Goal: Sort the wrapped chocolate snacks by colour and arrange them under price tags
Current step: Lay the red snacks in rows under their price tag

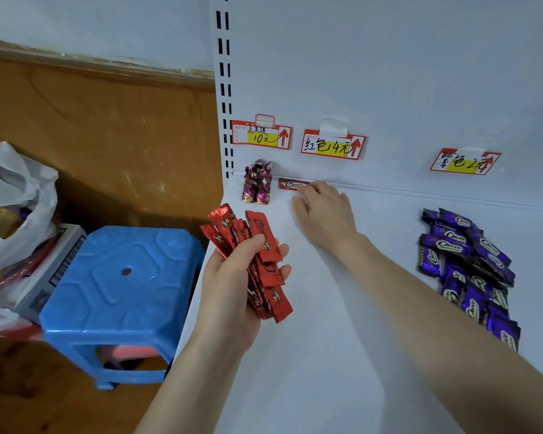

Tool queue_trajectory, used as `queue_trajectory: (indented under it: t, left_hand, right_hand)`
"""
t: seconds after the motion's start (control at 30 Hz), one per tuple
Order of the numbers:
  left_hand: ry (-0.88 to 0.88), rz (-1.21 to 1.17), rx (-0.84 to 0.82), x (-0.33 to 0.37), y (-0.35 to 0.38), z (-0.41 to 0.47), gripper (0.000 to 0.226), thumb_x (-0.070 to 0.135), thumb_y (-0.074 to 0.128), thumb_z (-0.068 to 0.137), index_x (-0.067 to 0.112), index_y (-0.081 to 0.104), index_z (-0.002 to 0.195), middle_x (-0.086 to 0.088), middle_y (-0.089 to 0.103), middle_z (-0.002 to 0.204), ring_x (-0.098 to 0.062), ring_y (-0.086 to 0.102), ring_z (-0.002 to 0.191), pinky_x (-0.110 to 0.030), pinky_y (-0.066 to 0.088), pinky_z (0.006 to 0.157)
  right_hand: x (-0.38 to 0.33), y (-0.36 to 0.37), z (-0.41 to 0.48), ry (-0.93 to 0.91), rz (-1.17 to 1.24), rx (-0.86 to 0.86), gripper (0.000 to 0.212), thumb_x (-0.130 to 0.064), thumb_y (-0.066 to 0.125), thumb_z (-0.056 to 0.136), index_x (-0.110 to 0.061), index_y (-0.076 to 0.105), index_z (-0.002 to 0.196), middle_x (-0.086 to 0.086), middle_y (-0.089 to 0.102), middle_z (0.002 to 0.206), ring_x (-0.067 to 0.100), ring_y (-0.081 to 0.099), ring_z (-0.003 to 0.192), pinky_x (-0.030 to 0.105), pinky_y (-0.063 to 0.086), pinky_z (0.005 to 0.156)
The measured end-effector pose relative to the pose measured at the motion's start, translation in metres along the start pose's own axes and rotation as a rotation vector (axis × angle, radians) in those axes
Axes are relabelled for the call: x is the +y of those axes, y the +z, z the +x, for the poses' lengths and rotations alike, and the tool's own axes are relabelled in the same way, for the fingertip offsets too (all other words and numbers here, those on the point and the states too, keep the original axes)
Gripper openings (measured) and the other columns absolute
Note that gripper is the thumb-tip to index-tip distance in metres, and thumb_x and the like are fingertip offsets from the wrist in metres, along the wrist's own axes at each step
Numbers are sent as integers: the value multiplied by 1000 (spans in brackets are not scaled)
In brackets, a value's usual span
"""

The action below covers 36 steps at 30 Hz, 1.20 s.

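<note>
Head view, left hand (232, 286) grasping red bars (265, 242), right hand (325, 211) relaxed, touching crosswise bar (291, 184)

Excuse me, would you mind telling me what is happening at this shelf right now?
A person is stocking a white shelf. Their left hand grips a bundle of red bars, while their right hand touches a single red bar lying against the back wall under the red price tag. The purple bars lie in a loose heap below the purple price tag, not yet arranged. A few maroon foil sweets stand under the leftmost tag.
</note>
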<state>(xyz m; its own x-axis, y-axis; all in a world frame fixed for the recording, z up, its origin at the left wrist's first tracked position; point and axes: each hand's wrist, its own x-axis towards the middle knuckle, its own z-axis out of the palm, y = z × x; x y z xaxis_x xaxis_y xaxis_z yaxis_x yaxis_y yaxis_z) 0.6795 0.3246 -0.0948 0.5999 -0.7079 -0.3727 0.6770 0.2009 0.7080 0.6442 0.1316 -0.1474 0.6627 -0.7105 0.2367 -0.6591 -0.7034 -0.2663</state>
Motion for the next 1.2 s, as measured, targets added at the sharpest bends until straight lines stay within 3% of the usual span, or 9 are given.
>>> queue_trajectory:
  t: [0.17, 0.27, 0.4, 0.47, 0.57, 0.77, 0.87, 0.97, 1.2]
  left_hand:
    - [11, 27, -43, 3, -1, -4, 20, 6, 54, 90, 9, 60, 109, -5, 74, 81, -18, 72, 77, -25, 55, 53]
    - [21, 73, -78, 7, -1, -9, 19, 7, 56, 89, 10, 60, 108, -4, 74, 84, -17, 72, 78, -24, 54, 52]
    - [22, 138, -146, 5, 1, -17, 14, 11, 58, 89, 13, 62, 102, -2, 74, 84, -17, 72, 78, -22, 53, 52]
    - [24, 185, -198, 2, 3, -23, 15, 14, 59, 88, 14, 62, 103, -2, 74, 82, -17, 72, 77, -22, 53, 53]
    - [-28, 176, -288, -1, 6, -34, 27, 25, 62, 80, 13, 64, 104, -4, 74, 85, -18, 72, 78, -22, 53, 53]
    - [-185, 26, -370, -2, 10, -48, 37, 21, 64, 74, 2, 63, 105, -10, 68, 81, -15, 68, 64, -22, 51, 49]
    - [-115, 33, -280, -1, 13, -52, 33, 8, 70, 65, 11, 61, 97, -9, 65, 74, -16, 64, 54, -23, 50, 47]
    - [60, 103, -198, -4, 13, -52, 26, -2, 66, 78, 16, 59, 94, 1, 66, 65, -15, 64, 51, -24, 51, 46]
    - [167, 193, -134, -9, 12, -43, 18, 3, 66, 82, 19, 60, 90, 6, 70, 69, -13, 70, 66, -23, 54, 53]
  right_hand:
    - [-2, -11, -3, 2, 103, 45, 36, -24, 34, 98, -9, 53, 124, 9, 50, 129, 24, 42, 121, 34, 29, 101]
    - [-11, -38, -17, 98, 482, 187, 26, -21, 45, 97, -9, 62, 111, 4, 62, 112, 17, 53, 110, 17, 35, 88]
    - [-24, -89, -61, 127, 1055, -153, 21, -44, 61, 84, -24, 67, 81, -6, 70, 73, 6, 65, 67, 18, 48, 57]
    - [-31, -102, -83, 51, 1069, -236, 23, -52, 66, 73, -29, 68, 77, -6, 65, 63, 6, 59, 55, 17, 44, 48]
    - [-35, -114, -102, -18, 1096, -187, 12, -42, 67, 67, -30, 66, 72, -7, 50, 50, 7, 46, 46, 18, 39, 44]
    - [-23, -130, -120, -29, 1218, -239, 7, -26, 64, 76, -21, 61, 81, -8, 60, 64, 9, 57, 61, 22, 47, 57]
    - [-17, -137, -128, -21, 1265, -343, 18, -17, 65, 77, -22, 65, 95, -3, 66, 79, 13, 63, 74, 23, 50, 63]
    - [-18, -143, -136, -32, 1229, -342, 25, -17, 72, 72, -27, 70, 94, 2, 67, 86, 12, 65, 75, 20, 52, 66]
    - [-15, -129, -131, 130, 1158, -193, 19, 3, 60, 83, -12, 62, 93, 3, 72, 73, 13, 69, 68, 17, 52, 61]
